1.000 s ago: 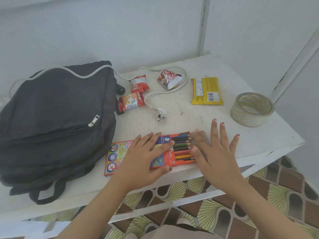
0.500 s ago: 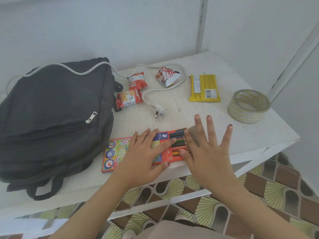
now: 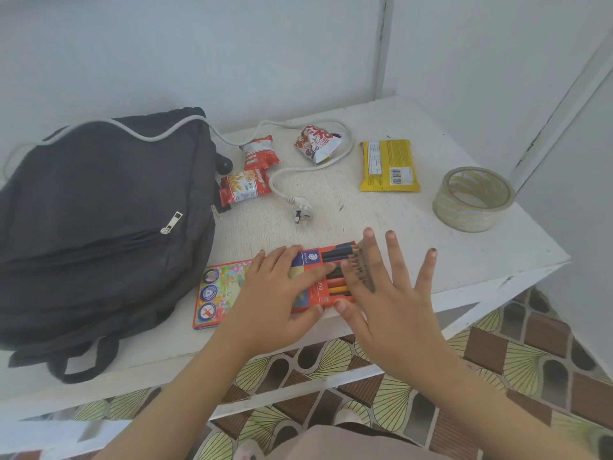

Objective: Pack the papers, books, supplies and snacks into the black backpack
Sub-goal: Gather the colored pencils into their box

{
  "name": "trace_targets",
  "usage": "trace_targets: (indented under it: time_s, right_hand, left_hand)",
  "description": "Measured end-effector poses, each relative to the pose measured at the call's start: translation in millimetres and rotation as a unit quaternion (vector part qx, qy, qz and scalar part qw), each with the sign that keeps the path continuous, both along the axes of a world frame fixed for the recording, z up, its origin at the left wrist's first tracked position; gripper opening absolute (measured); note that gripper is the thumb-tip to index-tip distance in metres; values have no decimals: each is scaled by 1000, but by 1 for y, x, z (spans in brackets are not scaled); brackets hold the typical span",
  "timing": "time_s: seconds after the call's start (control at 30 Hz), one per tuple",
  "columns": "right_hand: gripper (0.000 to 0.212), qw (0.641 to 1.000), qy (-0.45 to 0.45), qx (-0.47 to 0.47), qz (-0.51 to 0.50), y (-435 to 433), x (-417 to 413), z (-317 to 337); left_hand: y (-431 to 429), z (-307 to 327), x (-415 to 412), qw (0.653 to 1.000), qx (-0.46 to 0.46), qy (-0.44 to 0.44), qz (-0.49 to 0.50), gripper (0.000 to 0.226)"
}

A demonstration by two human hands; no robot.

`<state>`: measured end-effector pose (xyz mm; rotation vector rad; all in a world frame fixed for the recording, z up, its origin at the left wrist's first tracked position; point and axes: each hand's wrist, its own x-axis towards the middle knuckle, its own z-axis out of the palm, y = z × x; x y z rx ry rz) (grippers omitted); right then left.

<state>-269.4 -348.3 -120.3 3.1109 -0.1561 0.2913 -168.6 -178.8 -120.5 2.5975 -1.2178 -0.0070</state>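
Note:
A red box of coloured pencils (image 3: 323,277) lies near the table's front edge, its pencil tips showing at the right end. My left hand (image 3: 275,293) lies flat on the box, thumb at its near edge. With fingers spread straight, my right hand (image 3: 391,293) pushes against the pencil tips at the box's right end. Left of the box lies the black backpack (image 3: 99,227), zipped shut, flat on the table. At the back of the table are two red snack packets (image 3: 247,189), a red and white snack bag (image 3: 315,142), a yellow wafer pack (image 3: 388,166) and a roll of clear tape (image 3: 472,199).
A white power cord with plug (image 3: 298,210) runs over the backpack and loops across the table (image 3: 464,260) between the snacks. White walls close off the back and right. A patterned tile floor (image 3: 530,353) lies below the table's front edge.
My right hand has slid left against the pencil tips, pushing the pencils further into the box. My left hand stays on the box.

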Motion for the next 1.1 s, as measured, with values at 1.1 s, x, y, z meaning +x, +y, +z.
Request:
trace_targets:
  time_s: [1.1]
  right_hand:
    - [73,947,98,228,203,-76,32,3]
  left_hand:
    - [19,9,23,994,-45,98,-32,70]
